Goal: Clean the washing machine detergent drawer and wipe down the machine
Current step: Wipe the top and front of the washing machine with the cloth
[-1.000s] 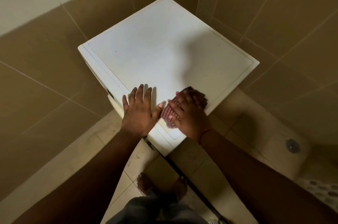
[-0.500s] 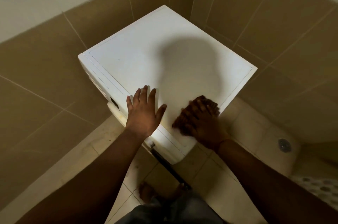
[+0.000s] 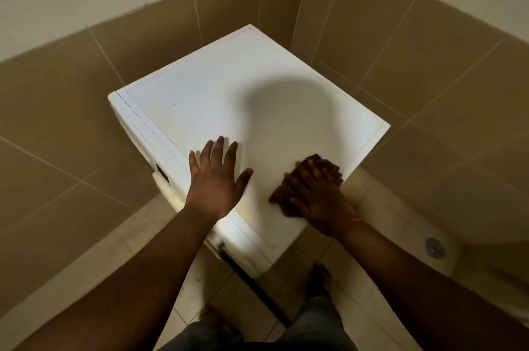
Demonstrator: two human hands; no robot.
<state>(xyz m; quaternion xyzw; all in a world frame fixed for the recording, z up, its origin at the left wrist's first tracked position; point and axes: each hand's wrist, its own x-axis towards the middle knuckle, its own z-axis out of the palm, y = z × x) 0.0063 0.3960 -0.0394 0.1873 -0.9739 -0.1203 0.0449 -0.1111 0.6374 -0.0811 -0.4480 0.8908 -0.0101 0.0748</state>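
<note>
A white washing machine [image 3: 229,110] stands in a tiled corner, its flat, smooth top a near square with rounded edges and a thin inset line running just inside the rim. A soft rounded shadow falls across the far right part of that top. The left hand [image 3: 213,181] lies flat on the near left part of the top, palm down, fingers straight and spread, thumb out to the right, holding nothing. The right hand [image 3: 317,199] presses on a bunched reddish-brown cloth [image 3: 286,193] with a ribbed, woven look; its fingers lie across the cloth, slightly bent, and the cloth shows at the fingertips and on the side toward the left hand. Cloth and hand sit at the near right edge of the top, well apart from the left hand, with bare white surface between them. On the machine's front left face a small dark rectangular opening [image 3: 161,173] shows below the top edge; whether this belongs to the detergent drawer I cannot tell. The walls [image 3: 57,127] carry large matte tan tiles with pale grout lines, and plain cream paint above. The floor [image 3: 120,250] is paler beige tile, with a round metal drain [image 3: 434,247] at the right. A bare foot [image 3: 320,279] stands on the floor beside the machine's near corner.
</note>
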